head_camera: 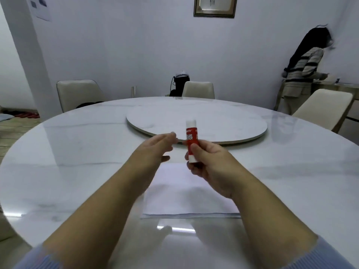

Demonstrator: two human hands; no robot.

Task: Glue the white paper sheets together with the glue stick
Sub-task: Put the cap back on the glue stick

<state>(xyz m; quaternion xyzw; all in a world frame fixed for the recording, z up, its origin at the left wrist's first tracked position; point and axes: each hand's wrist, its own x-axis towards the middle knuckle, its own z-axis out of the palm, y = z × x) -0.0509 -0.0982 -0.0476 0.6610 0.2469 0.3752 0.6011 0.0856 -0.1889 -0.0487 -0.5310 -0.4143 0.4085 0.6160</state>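
My right hand [208,164] holds a red and white glue stick [191,136] upright by its lower half, with the white cap on top. My left hand [155,150] hovers just left of the stick, fingers apart and holding nothing, a small gap from the cap. Below both hands the white paper sheets [186,199] lie flat in a stack on the round white marble table [68,171], partly hidden by my forearms.
A round turntable [223,121] sits in the table's middle, beyond my hands. Cream chairs [79,94] stand around the far side. A person in a striped top [303,74] stands at a counter at the back right.
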